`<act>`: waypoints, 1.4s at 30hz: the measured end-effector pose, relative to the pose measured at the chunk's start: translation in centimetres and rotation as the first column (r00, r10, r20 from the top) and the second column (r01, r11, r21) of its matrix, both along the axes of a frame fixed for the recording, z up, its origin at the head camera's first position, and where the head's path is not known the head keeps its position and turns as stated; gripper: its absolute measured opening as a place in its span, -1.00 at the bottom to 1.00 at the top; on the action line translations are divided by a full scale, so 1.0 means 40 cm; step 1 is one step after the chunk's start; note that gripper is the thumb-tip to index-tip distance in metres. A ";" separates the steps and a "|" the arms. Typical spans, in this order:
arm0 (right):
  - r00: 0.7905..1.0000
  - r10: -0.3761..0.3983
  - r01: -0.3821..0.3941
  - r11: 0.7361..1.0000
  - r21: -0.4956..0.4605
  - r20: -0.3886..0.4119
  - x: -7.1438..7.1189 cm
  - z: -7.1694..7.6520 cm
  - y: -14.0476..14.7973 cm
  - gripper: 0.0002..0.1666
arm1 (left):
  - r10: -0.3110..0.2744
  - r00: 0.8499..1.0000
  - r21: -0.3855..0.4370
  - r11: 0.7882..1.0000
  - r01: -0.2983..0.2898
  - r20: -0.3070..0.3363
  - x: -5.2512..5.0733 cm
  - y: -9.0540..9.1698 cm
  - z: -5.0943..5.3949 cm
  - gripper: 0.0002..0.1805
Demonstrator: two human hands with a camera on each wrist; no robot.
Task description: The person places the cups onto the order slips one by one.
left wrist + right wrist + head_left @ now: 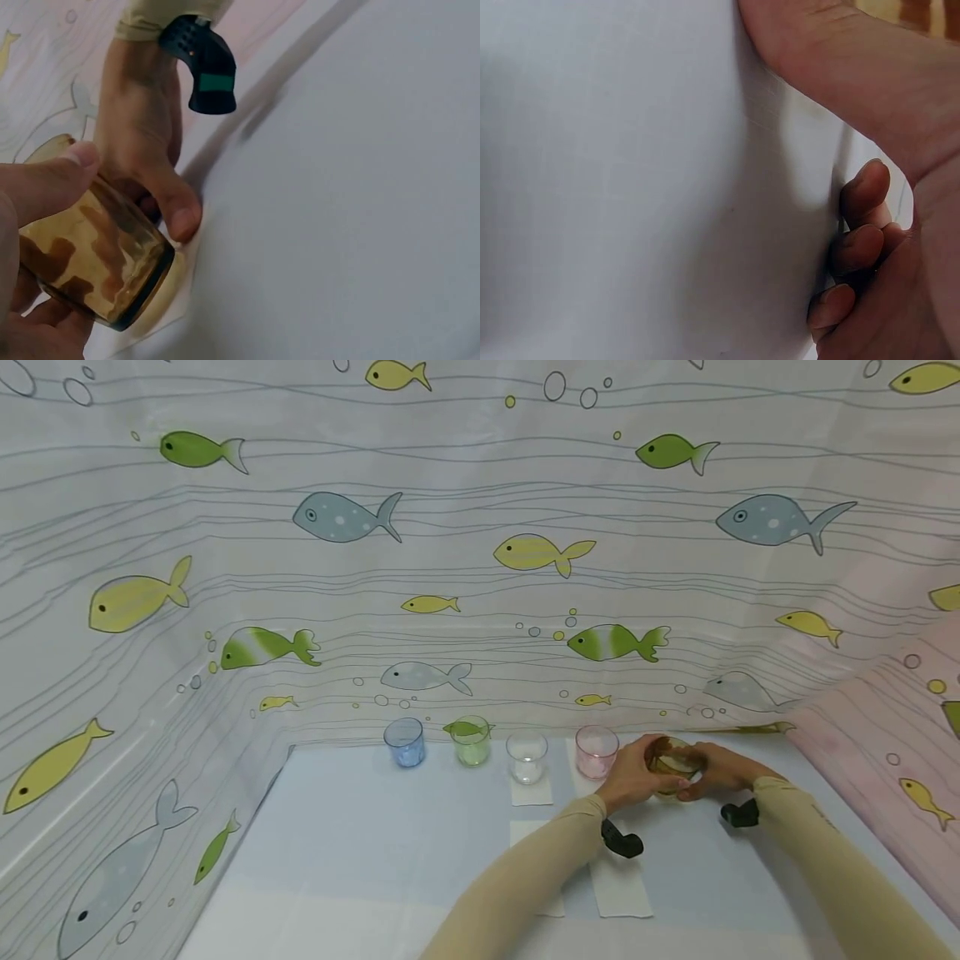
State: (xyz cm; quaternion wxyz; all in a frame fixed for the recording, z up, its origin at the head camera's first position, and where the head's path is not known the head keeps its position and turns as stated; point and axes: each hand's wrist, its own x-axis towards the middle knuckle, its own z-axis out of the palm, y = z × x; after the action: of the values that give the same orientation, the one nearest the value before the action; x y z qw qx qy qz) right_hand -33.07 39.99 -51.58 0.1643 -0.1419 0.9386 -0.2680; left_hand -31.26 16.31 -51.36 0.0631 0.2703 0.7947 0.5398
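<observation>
My left hand [628, 775] grips an amber glass tumbler [673, 758] at the back right of the table. In the left wrist view the thumb [52, 180] lies along the tumbler's side, and the other fingers go round below it. Just beyond the tumbler is my right hand [726, 770], its thumb pointing down close to the glass base. The right wrist view shows that thumb [810, 45] well apart from the slightly bent fingers [862, 225], low over the white surface. Whether the right hand touches the tumbler is hard to tell. Part of a white paper [154, 326] shows beneath the tumbler.
To the left stand a pink glass [597, 753], a clear glass [527, 758], a green glass [471, 743] and a blue glass [405, 745] in a row. White paper strips [622, 887] lie nearer the front. A fish-patterned curtain [480, 635] encloses the table.
</observation>
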 end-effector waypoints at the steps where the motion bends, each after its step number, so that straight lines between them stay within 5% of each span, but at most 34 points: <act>1: 1.000 0.008 -0.008 1.000 -0.002 -0.004 -0.001 -0.001 0.001 0.18 | 0.006 1.000 -0.003 1.000 -0.006 0.003 -0.001 0.001 -0.004 -0.24; 13: 1.000 -0.007 0.007 0.999 -0.049 0.008 0.004 -0.008 0.003 0.10 | 0.052 0.995 -0.004 0.999 -0.052 0.082 -0.013 0.010 -0.029 -0.19; 34: 1.000 0.025 -0.025 0.997 -0.072 0.004 0.001 -0.005 -0.002 0.14 | 0.049 0.996 0.014 0.999 -0.050 0.073 -0.063 0.043 -0.062 -0.19; 42: 0.998 0.065 -0.067 0.992 -0.104 -0.022 0.003 -0.010 -0.002 0.09 | 0.037 0.997 0.011 0.999 -0.037 0.063 -0.059 0.038 -0.062 -0.19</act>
State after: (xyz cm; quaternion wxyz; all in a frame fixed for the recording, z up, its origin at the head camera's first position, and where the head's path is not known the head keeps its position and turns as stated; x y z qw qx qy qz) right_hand -32.95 39.91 -51.98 0.1568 -0.1839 0.9196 -0.3099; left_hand -33.60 17.82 -53.84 0.0763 0.2388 0.7939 0.5540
